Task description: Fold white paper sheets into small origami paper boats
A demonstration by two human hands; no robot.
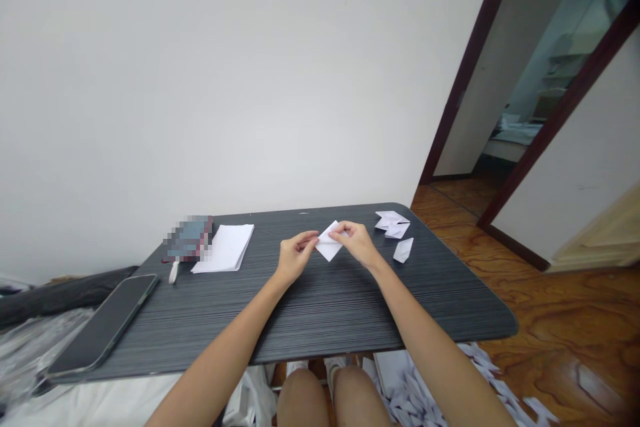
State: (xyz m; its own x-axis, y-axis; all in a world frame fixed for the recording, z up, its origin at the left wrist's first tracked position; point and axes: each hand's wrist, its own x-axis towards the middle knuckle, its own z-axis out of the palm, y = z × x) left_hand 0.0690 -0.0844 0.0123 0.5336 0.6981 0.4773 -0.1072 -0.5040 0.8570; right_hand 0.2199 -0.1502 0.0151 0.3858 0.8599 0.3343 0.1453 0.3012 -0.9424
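A small folded piece of white paper [329,249] is held up over the dark table, turned so that a corner points down. My left hand [296,255] pinches its left corner between thumb and fingers. On the opposite side, my right hand [354,241] grips the upper right edge, its fingers partly covering the sheet. Several folded paper pieces [393,222] lie together to the right of my right hand, with a single folded piece [403,250] just nearer to me.
The dark table [320,320] carries a stack of white paper [227,250], a blurred-out dark item [189,239] and a phone [107,323] at the left edge. Many folded papers [413,390] lie below the table at right. A white wall [225,80] stands behind; a doorway opens right.
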